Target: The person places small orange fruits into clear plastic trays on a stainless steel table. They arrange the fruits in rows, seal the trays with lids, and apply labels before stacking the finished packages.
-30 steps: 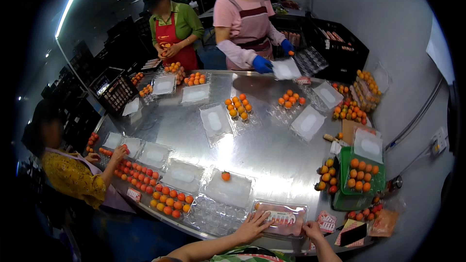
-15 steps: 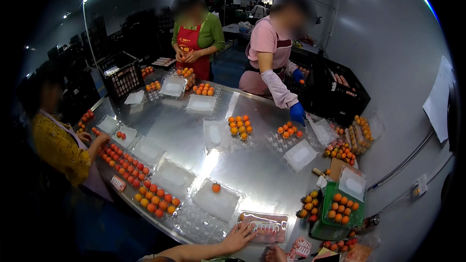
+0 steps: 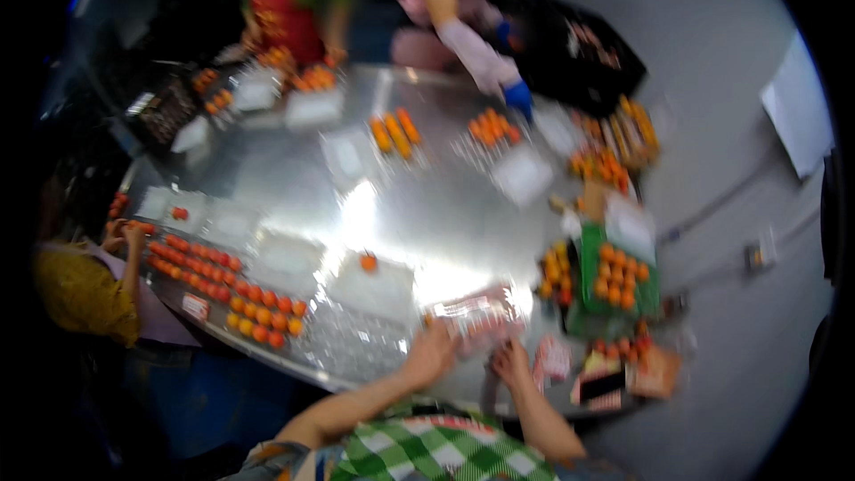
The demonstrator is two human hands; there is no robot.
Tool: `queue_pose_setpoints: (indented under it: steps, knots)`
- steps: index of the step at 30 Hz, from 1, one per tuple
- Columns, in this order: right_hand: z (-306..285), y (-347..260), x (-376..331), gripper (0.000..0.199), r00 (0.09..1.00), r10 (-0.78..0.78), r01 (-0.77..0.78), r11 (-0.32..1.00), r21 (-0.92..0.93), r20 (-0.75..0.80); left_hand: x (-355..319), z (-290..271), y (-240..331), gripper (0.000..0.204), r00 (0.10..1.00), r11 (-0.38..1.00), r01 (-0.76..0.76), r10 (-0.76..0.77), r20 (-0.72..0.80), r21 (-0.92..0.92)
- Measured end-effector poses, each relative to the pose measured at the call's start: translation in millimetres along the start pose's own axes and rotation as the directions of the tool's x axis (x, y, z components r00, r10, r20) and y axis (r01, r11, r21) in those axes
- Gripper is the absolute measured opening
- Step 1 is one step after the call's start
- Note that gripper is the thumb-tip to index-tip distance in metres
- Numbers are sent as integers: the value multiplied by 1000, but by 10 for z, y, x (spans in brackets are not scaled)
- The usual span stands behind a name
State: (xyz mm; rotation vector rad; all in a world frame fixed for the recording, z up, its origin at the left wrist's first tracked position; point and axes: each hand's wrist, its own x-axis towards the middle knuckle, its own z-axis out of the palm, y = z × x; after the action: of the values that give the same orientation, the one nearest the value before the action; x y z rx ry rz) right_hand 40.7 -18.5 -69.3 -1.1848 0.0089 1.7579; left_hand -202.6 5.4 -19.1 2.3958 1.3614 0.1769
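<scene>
The picture is blurred by motion. My left hand (image 3: pixel 433 353) and my right hand (image 3: pixel 510 362) reach over the near edge of a shiny metal table (image 3: pixel 419 205). Both hold the near side of a clear plastic pack with a red and white label (image 3: pixel 470 313), left hand at its left corner, right hand at its right. Just left of the pack lies a clear lidded tray (image 3: pixel 376 292) with a single orange fruit (image 3: pixel 368 261) on it.
Rows of orange fruit (image 3: pixel 223 289) lie at the left, beside a person in yellow (image 3: pixel 82 292). A green crate of fruit (image 3: pixel 616 278) stands at the right. Across the table work a person in a red apron (image 3: pixel 287 13) and one with a blue glove (image 3: pixel 518 98).
The view has swung and blurred. My hands stay at the labelled pack's near edge. The far person's blue-gloved hand has reached further over the table.
</scene>
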Motion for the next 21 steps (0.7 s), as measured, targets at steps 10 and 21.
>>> queue_pose_setpoints:
  steps: [10, 21]
  knots:
    - [683, 728, -401, 16, 976, 202, -215, 955, -203, -80, 202, -269, -235, 72, 990, 985, 24, -47, -135, -168]
    - [715, 639, -359, 15, 992, 33, -89, 862, -498, -119, 482, -344, -297, 68, 994, 968, 6, -32, -100, -252]
